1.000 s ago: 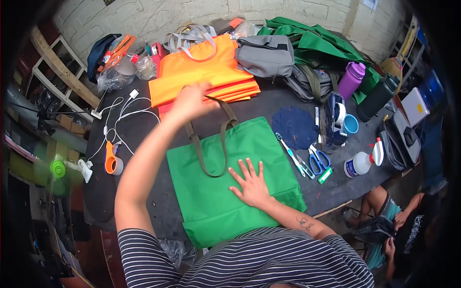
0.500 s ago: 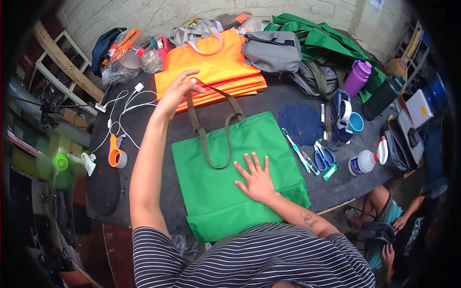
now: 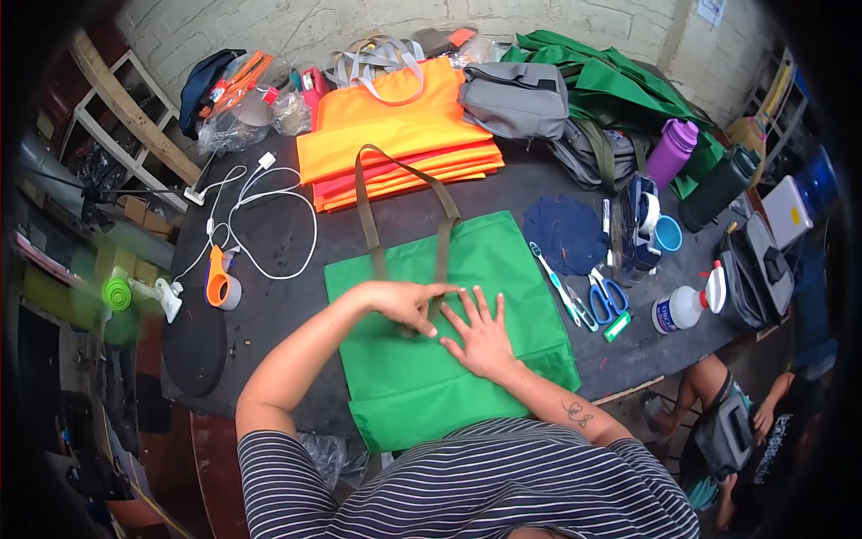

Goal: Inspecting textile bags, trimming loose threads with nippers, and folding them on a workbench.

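Note:
A green tote bag (image 3: 458, 395) lies flat on the dark table in front of me, with its olive strap handles (image 3: 366, 202) at the far end. One handle stretches past the bag's top edge toward the orange stack. My left hand (image 3: 404, 305) is over the near handle on the bag's front, index finger stretched across the strap and the other fingers partly bent. Its palm side is hidden. Beside it, my right hand (image 3: 485, 349) presses flat on the green fabric with fingers spread, holding nothing.
Folded orange tote bags (image 3: 395, 135) are piled behind. To the right are blue scissors (image 3: 607, 301), a toothbrush (image 3: 555, 280), a spray bottle (image 3: 687, 307) and a purple bottle (image 3: 673, 153). An orange tape dispenser (image 3: 218, 283) and white cable (image 3: 269, 274) lie left. Another person (image 3: 745, 431) sits at lower right.
My left hand has come down from the far handle beside the orange stack to the bag's front, next to my right hand. The far handle stays extended. My right hand remains flat.

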A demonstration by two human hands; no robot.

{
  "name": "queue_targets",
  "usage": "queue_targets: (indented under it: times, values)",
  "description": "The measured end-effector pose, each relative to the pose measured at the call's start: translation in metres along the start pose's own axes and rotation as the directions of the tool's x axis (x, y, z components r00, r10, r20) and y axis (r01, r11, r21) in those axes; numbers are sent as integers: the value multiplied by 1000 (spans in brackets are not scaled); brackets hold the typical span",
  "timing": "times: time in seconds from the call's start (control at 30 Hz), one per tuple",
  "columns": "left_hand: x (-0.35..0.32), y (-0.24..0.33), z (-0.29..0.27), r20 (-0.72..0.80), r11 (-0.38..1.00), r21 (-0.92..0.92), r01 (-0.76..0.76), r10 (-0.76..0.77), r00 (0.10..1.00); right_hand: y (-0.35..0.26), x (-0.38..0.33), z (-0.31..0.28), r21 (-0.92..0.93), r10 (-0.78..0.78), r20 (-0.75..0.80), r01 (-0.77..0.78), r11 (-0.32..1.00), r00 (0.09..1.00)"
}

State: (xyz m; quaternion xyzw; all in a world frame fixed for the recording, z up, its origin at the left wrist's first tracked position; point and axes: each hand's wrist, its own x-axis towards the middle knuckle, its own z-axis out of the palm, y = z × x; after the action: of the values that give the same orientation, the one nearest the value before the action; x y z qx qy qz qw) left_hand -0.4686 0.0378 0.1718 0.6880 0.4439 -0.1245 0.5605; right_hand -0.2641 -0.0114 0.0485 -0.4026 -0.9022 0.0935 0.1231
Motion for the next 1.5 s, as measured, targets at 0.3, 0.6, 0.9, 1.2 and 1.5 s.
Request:
queue_targets:
  times: [0.3,0.6,0.9,1.2,1.5]
  values:
    - [-41,-19,-118,-951,982,170,85,141,274,-2,1,2,-11,-11,-3,11,1000,1000]
    - [-75,-50,-44,-983,979,182,92,177,51,5,-5,-5,75,-25,3,24,997,1000]
    - [-133,-114,234,-709,679,-695,-239,-591,384,78,-81,-133,228,421,1,-410,883,907]
    - [-63,-58,262,-831,817,-494,296,-545,117,94,-133,-98,713,711,179,-588,382,680]
    - [-58,-69,274,-826,826,-559,68,-563,40,91,-125,-87,410,642,206,-661,628,738]
